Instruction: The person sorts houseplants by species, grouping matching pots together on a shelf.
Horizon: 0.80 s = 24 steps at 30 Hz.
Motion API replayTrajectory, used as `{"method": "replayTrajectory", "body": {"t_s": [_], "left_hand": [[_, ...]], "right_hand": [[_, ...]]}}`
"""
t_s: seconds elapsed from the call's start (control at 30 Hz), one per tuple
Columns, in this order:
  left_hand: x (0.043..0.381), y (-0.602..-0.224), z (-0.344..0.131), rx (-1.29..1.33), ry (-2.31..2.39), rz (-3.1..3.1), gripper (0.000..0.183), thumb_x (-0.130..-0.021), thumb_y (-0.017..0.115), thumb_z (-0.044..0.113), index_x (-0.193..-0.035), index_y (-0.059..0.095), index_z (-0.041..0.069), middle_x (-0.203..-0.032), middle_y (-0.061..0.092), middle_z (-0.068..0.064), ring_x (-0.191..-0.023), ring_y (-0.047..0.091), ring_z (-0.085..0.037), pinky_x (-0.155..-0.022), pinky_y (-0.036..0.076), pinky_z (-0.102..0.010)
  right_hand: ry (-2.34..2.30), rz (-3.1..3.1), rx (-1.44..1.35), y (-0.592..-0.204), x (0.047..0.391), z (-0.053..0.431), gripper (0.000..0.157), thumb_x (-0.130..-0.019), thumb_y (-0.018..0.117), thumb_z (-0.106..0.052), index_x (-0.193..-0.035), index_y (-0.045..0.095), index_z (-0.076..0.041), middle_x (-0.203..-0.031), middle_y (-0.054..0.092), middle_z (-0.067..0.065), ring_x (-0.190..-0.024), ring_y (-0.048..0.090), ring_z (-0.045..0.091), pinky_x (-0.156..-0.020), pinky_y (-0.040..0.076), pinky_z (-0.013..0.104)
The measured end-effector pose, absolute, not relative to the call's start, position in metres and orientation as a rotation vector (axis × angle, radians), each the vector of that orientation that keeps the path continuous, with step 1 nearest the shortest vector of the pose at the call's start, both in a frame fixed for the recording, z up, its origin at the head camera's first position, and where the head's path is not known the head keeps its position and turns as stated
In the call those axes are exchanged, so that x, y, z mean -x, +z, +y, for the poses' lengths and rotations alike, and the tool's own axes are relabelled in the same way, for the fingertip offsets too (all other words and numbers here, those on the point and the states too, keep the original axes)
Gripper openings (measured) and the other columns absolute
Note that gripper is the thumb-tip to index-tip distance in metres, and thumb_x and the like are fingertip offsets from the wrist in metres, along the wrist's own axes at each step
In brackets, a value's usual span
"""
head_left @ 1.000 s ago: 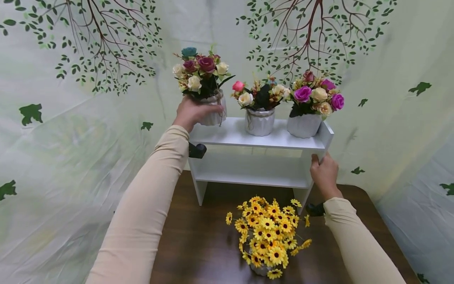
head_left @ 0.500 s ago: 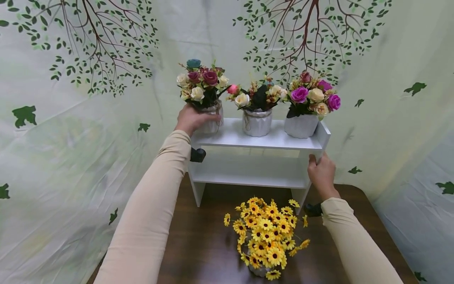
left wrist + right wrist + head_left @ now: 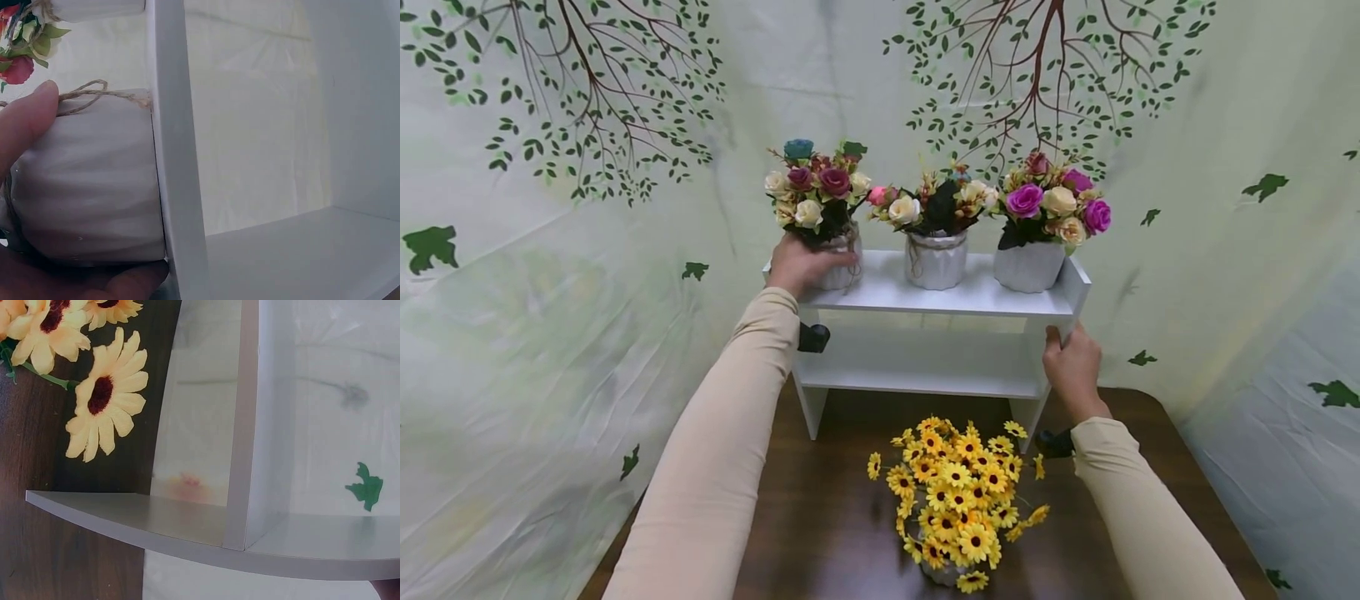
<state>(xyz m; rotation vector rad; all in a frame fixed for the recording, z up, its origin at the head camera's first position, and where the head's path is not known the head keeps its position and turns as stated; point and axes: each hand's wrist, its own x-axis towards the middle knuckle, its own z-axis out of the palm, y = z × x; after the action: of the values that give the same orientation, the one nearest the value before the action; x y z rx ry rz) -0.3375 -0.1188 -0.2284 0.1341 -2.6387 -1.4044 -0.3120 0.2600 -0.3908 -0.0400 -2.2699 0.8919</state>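
Observation:
In the head view my left hand [image 3: 801, 265] grips a white flower pot [image 3: 837, 278] of maroon, cream and teal roses at the left end of a white shelf's [image 3: 880, 293] top board. The left wrist view shows the thumb and fingers around the twine-tied pot [image 3: 94, 181], its base against the board. My right hand [image 3: 1073, 368] holds the shelf's right side panel, with the thumb at its front edge. A middle pot [image 3: 936, 265] of cream and coral roses and a right pot [image 3: 1028, 268] of magenta and peach roses stand on the same board.
A pot of yellow daisies [image 3: 951, 492] stands on the dark wooden table [image 3: 827, 517] in front of the shelf. The lower shelf board [image 3: 917, 367] is bare. Behind hangs a pale curtain [image 3: 805, 75] printed with trees and leaves.
My left hand has lowered the rose pot from above the board down onto its left end. My right hand keeps its hold on the side panel. The view has shifted slightly.

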Motion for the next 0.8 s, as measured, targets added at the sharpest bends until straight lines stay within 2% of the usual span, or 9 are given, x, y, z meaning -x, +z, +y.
{"method": "replayTrajectory", "body": {"t_s": [0.3, 0.47, 0.6, 0.7, 0.8], "left_hand": [[0.337, -0.232, -0.12, -0.044, -1.501, -2.561, 0.093, -0.077, 0.085, 0.028, -0.153, 0.033, 0.012, -0.153, 0.046, -0.014, -0.144, 0.041, -0.033, -0.123, 0.028, -0.046], [0.333, -0.237, -0.12, 0.023, -1.523, -2.523, 0.087, -0.079, 0.084, 0.027, -0.15, 0.038, 0.01, -0.15, 0.05, -0.015, -0.14, 0.045, -0.033, -0.12, 0.033, -0.045], [0.327, -0.241, -0.121, 0.075, -1.539, -2.513, 0.094, -0.078, 0.085, 0.025, -0.154, 0.031, 0.013, -0.153, 0.045, -0.015, -0.143, 0.041, -0.032, -0.121, 0.032, -0.044], [0.321, -0.243, -0.124, 0.054, -1.495, -2.571, 0.098, -0.081, 0.081, 0.028, -0.157, 0.021, 0.01, -0.159, 0.035, -0.017, -0.148, 0.033, -0.032, -0.123, 0.029, -0.044], [0.311, -0.246, -0.128, 0.024, -1.38, -2.621, 0.095, -0.086, 0.074, 0.035, -0.157, 0.018, 0.004, -0.161, 0.03, -0.02, -0.149, 0.031, -0.034, -0.122, 0.031, -0.047]], "right_hand": [[0.898, -2.291, 0.033, -0.391, 0.311, 0.258, 0.031, -0.1, 0.053, -0.012, -0.117, 0.059, 0.012, -0.1, 0.067, 0.038, -0.083, 0.066, 0.053, -0.071, 0.05, 0.063], [0.899, -2.299, 0.037, -0.392, 0.311, 0.258, 0.03, -0.1, 0.052, -0.012, -0.117, 0.059, 0.012, -0.099, 0.067, 0.038, -0.083, 0.066, 0.052, -0.071, 0.05, 0.062], [0.903, -2.303, 0.044, -0.392, 0.31, 0.259, 0.03, -0.101, 0.051, -0.012, -0.116, 0.059, 0.012, -0.096, 0.066, 0.038, -0.08, 0.065, 0.052, -0.069, 0.049, 0.061], [0.903, -2.302, 0.049, -0.392, 0.31, 0.26, 0.03, -0.1, 0.051, -0.012, -0.116, 0.06, 0.012, -0.096, 0.066, 0.038, -0.081, 0.065, 0.052, -0.07, 0.048, 0.062], [0.902, -2.305, 0.055, -0.392, 0.31, 0.26, 0.031, -0.1, 0.052, -0.013, -0.115, 0.06, 0.012, -0.098, 0.066, 0.038, -0.086, 0.065, 0.054, -0.073, 0.049, 0.063]]}}
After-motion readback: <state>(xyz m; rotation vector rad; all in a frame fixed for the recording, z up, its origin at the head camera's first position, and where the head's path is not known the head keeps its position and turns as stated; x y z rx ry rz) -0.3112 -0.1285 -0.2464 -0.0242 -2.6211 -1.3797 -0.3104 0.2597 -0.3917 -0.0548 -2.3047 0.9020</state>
